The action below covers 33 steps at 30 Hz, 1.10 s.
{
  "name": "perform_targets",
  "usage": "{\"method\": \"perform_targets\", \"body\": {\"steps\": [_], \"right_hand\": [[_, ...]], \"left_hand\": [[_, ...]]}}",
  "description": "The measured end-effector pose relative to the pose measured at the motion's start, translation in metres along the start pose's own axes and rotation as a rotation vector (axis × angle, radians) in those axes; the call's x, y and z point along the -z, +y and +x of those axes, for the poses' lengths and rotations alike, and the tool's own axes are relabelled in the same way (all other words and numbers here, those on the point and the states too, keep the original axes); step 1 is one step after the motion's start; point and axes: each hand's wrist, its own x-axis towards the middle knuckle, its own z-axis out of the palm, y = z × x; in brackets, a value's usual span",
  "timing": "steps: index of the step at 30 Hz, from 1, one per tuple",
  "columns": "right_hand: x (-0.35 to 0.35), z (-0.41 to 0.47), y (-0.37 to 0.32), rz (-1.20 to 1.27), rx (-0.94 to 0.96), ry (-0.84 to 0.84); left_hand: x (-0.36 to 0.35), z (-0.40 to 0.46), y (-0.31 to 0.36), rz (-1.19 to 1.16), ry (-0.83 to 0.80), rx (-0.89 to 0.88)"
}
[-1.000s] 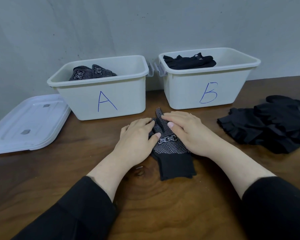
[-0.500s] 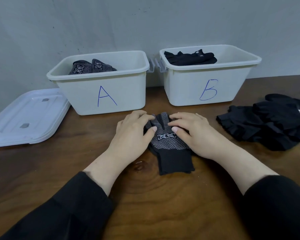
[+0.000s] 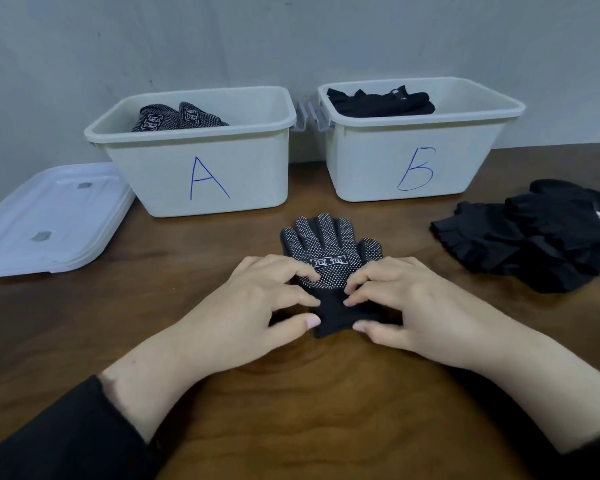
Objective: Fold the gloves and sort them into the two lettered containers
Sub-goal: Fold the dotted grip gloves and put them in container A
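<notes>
Head view, listed near to far.

Sleeves: black, at the near edge, both forearms reaching forward over the brown wooden table (image 3: 326, 410).

Left hand (image 3: 257, 306): fingers curled, tips pressing the left edge of the cuff, thumb beside the hem. Right hand (image 3: 406, 306): mirrors it on the right edge. Whether either thumb is tucked under the fabric cannot be told.

Dotted glove (image 3: 329, 251): black with white dots and a printed label, flat on the table at centre, fingers spread and pointing away, cuff nearest. Not yet folded; the grip at the cuff suggests a fold is about to begin.

Loose gloves (image 3: 534, 237): plain black pile, right of centre, apart from the dotted glove. These look unsorted and make up the visible remainder.

Lid (image 3: 49, 216): white, lying flat at far left, just beside container A.

Container A (image 3: 201, 174): far left of centre, already holds dotted gloves. By match, the present glove probably belongs here.

Container B (image 3: 413, 161): far right of centre, already holds plain black gloves.

Room: bare table lies between the glove's fingertips and the two containers, enough for a forward fold. The containers stand close together, latches nearly meeting, against the grey wall.
</notes>
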Motion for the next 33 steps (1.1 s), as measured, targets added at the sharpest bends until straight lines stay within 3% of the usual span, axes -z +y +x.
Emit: {"method": "perform_targets", "body": {"steps": [5,8,12,21,29,33], "right_hand": [[-0.002,0.007,-0.016,-0.023,-0.069,0.096],[0.002,0.004,-0.021,0.050,-0.101,0.127],[0.009,0.001,-0.026,0.144,-0.207,0.019],[0.013,0.003,-0.023,0.173,-0.312,-0.027],[0.002,0.017,-0.008,0.298,-0.309,0.279],[-0.009,0.024,0.000,0.189,-0.338,0.334]], "left_hand": [[-0.001,0.004,0.011,0.062,-0.094,0.000],[-0.003,0.009,0.014,0.076,-0.046,-0.010],[-0.005,0.009,0.014,-0.067,0.062,0.069],[-0.004,0.015,0.020,-0.438,0.145,0.354],[-0.009,0.020,0.019,-0.414,0.221,0.431],[-0.012,0.019,0.016,-0.305,0.267,0.464]]}}
